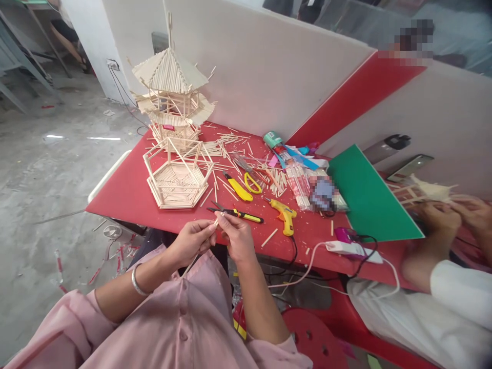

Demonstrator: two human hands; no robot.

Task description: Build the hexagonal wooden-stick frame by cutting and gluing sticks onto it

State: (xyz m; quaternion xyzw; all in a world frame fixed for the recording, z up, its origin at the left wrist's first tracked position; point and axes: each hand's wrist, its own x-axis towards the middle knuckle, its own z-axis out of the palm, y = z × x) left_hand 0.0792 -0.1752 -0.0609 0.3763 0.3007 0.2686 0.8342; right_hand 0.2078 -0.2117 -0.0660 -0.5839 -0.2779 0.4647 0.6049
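Small pale wooden sticks (217, 222) are pinched between my left hand (195, 240) and my right hand (237, 237), held close together at the table's front edge. The fingers of both hands are closed on them. Just beyond my fingertips lie black and yellow pliers (244, 215). A yellow hot glue gun (285, 215) rests to the right of my right hand. Left of the pliers stands a hexagonal stick base with an open frame (179, 183). Behind it rises a tiered stick pagoda (171, 77).
On the red table (126, 189) are a yellow cutter (239, 187), yellow-handled scissors (252, 183), loose sticks (219, 146), packs of sticks and a green bottle (272, 139). A green board (374, 197) stands before another person's hands. A white power strip (353, 250) trails cables.
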